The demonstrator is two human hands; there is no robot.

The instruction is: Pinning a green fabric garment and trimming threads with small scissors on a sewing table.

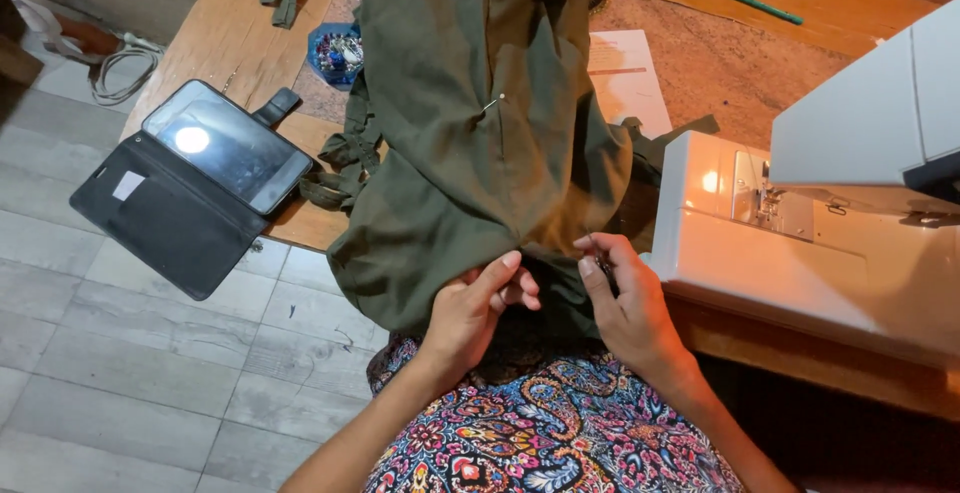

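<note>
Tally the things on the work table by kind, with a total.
Olive green garment: 1
Phone in black wallet case: 1
White sewing machine: 1
Green pen: 1
Paper sheet: 1
Blue dish of small items: 1
Total: 6

Dark phone screen (pixel 228 143), table's left edge

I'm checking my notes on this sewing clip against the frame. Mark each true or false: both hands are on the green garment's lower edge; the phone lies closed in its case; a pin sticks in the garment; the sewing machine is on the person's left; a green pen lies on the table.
1. Both the left hand and right hand grip the lower edge of the olive green garment. True.
2. The phone lies closed. False: its black wallet case is open, screen showing.
3. A pin sticks in the garment. True.
4. The sewing machine is on the left. False: it stands on the right.
5. A green pen lies on the table. True.
</note>
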